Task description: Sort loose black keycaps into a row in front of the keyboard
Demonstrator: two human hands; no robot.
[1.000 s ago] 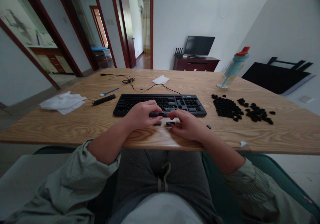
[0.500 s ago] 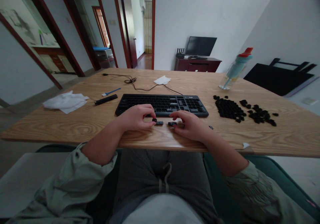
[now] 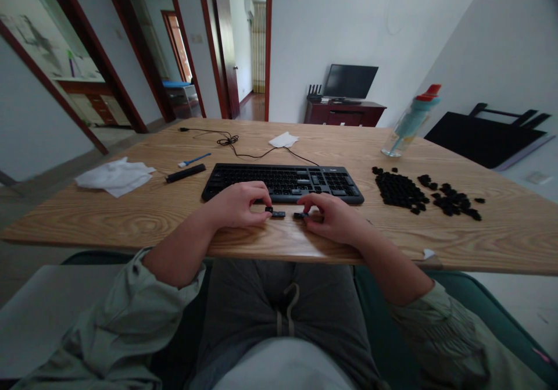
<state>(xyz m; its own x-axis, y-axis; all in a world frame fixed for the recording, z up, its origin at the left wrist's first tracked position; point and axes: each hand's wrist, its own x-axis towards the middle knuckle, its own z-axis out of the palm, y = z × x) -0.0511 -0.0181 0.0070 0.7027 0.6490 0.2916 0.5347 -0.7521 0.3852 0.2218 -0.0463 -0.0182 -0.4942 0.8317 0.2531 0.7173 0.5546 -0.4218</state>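
Note:
In front of me lies a black keyboard (image 3: 279,175), with many of its keycaps off. Just before its near edge, my left hand (image 3: 239,204) pinches a small black keycap (image 3: 269,209) between thumb and fingertips. More keycaps (image 3: 278,214) lie in a short row on the table beside that pinch. My right hand (image 3: 329,215) is closed in a pinch on another dark keycap (image 3: 300,215), close to the tabletop. Both wrists rest near the table's front edge.
Loose black keycaps (image 3: 399,189) are piled to the right, beside a clear bottle (image 3: 403,128) with a red lid. A blue brush (image 3: 194,160), a black strip (image 3: 186,173) and a white cloth (image 3: 115,176) lie left. A white tissue (image 3: 283,140) and the cable (image 3: 259,156) lie behind the keyboard.
My right index finger has come down toward the thumb, closing on the keycap. My left hand stays in place with its keycap.

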